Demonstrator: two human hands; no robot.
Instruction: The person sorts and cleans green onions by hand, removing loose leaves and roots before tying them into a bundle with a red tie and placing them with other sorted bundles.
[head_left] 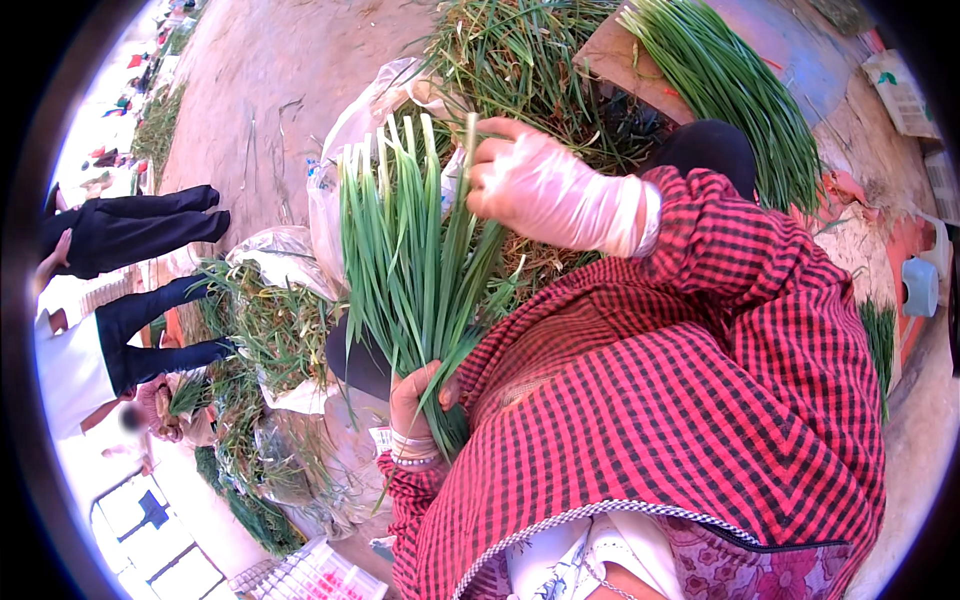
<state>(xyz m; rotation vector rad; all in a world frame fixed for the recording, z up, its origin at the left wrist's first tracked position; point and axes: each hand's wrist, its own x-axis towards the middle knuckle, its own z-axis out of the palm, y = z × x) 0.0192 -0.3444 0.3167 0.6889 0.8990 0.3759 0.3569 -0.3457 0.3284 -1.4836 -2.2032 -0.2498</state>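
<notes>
Pinkish floor (260, 70), green stalks (400, 250) in left hand (412, 402), right hand (545, 190) beside pale ends (428, 135)

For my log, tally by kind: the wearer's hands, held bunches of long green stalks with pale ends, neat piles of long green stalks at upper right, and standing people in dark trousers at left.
Wearer's hands (left hand, right hand): 2
Held bunch of long green stalks: 1
Neat pile of long green stalks: 1
Standing people in dark trousers: 2
Total: 6
</notes>
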